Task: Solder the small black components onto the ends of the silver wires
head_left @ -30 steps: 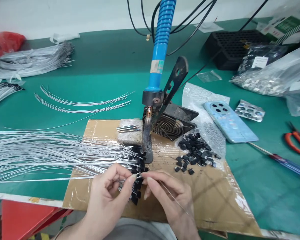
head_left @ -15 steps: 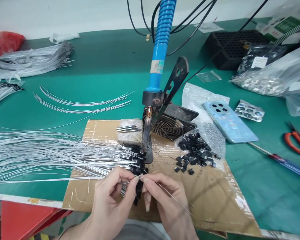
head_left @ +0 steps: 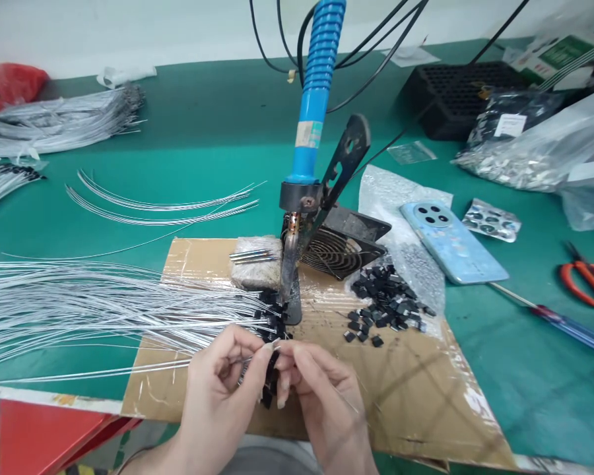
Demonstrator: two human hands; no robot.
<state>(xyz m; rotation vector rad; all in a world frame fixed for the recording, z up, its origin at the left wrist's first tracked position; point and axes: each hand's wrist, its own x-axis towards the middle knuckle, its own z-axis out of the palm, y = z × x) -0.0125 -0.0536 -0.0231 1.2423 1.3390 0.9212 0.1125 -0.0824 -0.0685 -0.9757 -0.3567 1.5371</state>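
Note:
My left hand and my right hand meet fingertip to fingertip over the near edge of a cardboard sheet. Both pinch thin silver wires that run off to the left, and a small black part shows between the fingertips. A second fine wire trails down past my right hand. Just beyond them lies a fan of silver wires with black ends, and behind that stands a blue-handled soldering iron, tip down, in a holder.
A pile of small black parts lies on the cardboard's right. On the green bench are a small fan, a blue phone, a screwdriver, red scissors, bags of parts, a black tray and wire bundles.
My two hands have drawn closer together, the right one shifting a little left and its fingers curling in. The wire on the left now lies lower across the cardboard.

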